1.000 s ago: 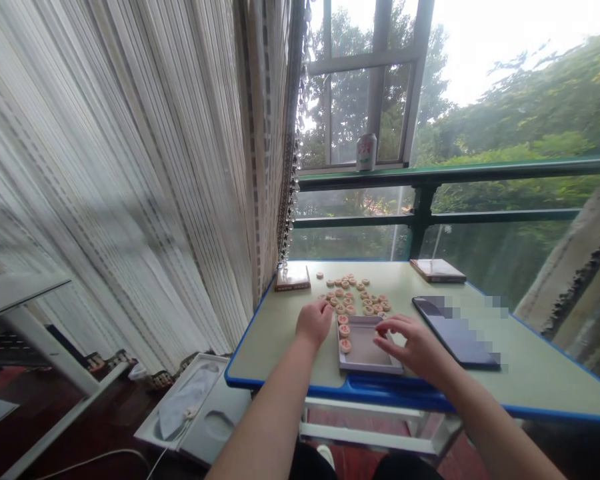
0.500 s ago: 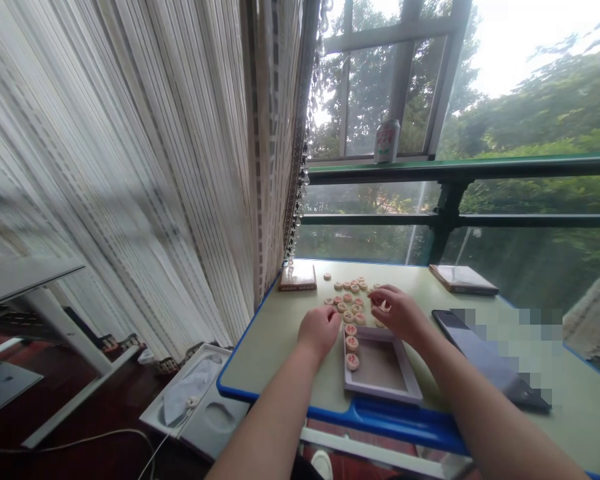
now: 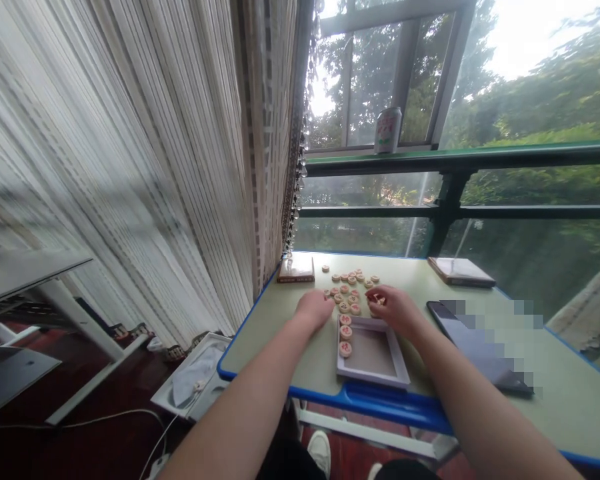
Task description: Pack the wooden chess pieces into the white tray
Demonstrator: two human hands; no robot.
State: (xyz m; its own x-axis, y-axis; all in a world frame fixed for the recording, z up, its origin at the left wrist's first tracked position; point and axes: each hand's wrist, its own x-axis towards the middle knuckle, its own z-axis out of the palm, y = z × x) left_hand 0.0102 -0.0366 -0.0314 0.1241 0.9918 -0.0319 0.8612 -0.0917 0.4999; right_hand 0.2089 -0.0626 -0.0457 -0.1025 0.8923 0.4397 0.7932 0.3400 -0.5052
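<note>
Several round wooden xiangqi pieces (image 3: 345, 290) with painted characters lie scattered on the light green table (image 3: 265, 340). At their left edge, my left hand (image 3: 316, 309) is closed, its fingertips turned down; what it holds, if anything, is hidden. My right hand (image 3: 393, 305) curls at the right side of the group, thumb and fingers drawn in around a xiangqi piece (image 3: 380, 301) that partly shows between them. Between my forearms stands a shallow pale box (image 3: 375, 383). Three red-marked pieces (image 3: 345, 332) line its left wall in a column.
A small flat box (image 3: 297, 270) lies at the back left and another box (image 3: 461, 272) at the back right. A dark tablet (image 3: 475, 347) rests right of my forearm. A can (image 3: 387, 131) stands on the window rail. A curtain (image 3: 180, 133) hangs at left.
The view has shifted slightly, so the table and box sit a little higher and more to the left. Both hands remain beside the pieces; the column of three in the box is unchanged.
</note>
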